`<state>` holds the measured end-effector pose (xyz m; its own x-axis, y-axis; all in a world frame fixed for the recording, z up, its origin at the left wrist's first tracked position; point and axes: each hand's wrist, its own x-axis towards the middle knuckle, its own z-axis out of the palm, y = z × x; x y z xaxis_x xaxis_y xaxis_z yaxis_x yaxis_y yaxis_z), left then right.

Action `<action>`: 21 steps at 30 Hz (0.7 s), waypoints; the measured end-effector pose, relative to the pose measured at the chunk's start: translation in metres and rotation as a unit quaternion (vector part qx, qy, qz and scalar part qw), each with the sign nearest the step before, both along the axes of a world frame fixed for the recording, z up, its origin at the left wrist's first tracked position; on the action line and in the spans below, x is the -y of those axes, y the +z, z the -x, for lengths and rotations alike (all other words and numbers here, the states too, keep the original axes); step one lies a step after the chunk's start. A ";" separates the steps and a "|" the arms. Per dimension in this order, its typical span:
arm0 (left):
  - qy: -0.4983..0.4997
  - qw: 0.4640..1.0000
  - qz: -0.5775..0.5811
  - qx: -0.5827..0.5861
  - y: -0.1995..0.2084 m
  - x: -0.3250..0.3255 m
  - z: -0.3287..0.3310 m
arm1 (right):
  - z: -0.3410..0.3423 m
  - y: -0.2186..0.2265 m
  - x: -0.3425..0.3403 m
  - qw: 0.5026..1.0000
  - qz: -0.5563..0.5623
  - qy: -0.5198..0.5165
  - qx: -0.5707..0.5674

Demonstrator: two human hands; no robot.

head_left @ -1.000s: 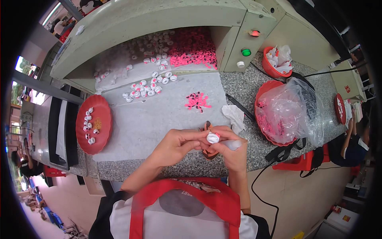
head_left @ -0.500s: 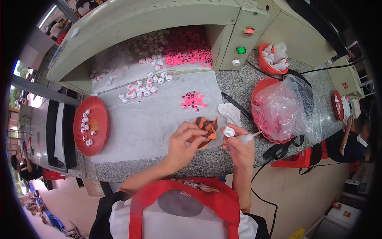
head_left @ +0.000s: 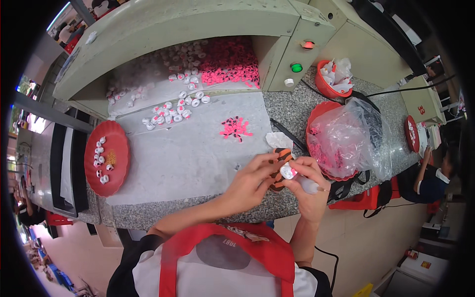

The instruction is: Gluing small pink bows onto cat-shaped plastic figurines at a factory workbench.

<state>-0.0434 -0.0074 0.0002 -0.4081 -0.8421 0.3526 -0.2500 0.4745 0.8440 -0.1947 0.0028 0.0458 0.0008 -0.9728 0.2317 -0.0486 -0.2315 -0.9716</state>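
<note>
My left hand (head_left: 253, 179) is closed on an orange-and-dark striped piece (head_left: 283, 155), which reaches behind the fingers of the other hand. My right hand (head_left: 312, 194) pinches a small white ring-shaped piece (head_left: 287, 172) with a pink patch, held against the striped piece. Tucked in the same palm is a translucent squeeze bottle (head_left: 308, 185) with a thin tip pointing right. Beyond my hands, small pink and black pieces (head_left: 235, 128) lie in a loose pile on the white sheet (head_left: 173, 168). More white pieces (head_left: 170, 113) are grouped farther back.
A pale green cabinet (head_left: 188, 24) with an open bay holds heaps of white and pink pieces. On the left stands a red dish (head_left: 123, 163) of white pieces. To the right are a bag-covered red dish (head_left: 311, 116), an orange-red bowl (head_left: 321, 86) and a black cable (head_left: 292, 134).
My hands have come together: the left moved right with the striped piece, and the white piece in my right hand now meets it. The white piece's pink patch now shows.
</note>
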 end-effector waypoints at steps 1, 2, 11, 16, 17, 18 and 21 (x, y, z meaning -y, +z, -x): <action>-0.036 0.976 -0.151 -0.153 0.012 0.001 -0.008 | 0.001 -0.004 0.001 1.000 0.007 0.008 -0.028; -0.070 0.905 -0.295 -0.299 0.021 0.003 -0.016 | 0.001 -0.004 0.001 1.000 0.009 0.009 -0.027; -0.025 0.876 -0.318 -0.363 0.010 0.004 -0.054 | -0.039 -0.003 0.015 0.991 -0.081 0.104 -0.016; 0.062 0.879 -0.274 -0.386 0.026 0.001 -0.062 | -0.044 -0.011 0.018 0.997 -0.061 0.048 0.031; 0.079 0.878 -0.271 -0.387 0.032 0.000 -0.065 | -0.043 -0.006 0.017 0.995 -0.072 0.044 0.047; 0.097 0.877 -0.269 -0.387 0.035 -0.001 -0.069 | -0.045 0.000 0.014 0.993 -0.084 0.041 0.065; 0.117 0.884 -0.257 -0.373 0.034 -0.004 -0.076 | -0.053 0.011 -0.001 0.990 -0.097 -0.011 0.102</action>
<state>0.0325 -0.0034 0.0338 -0.0180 -0.9998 -0.0033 0.4260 -0.0106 0.9046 -0.1422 0.0037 0.0572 -0.0474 -0.9983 0.0335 0.1495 -0.0403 -0.9879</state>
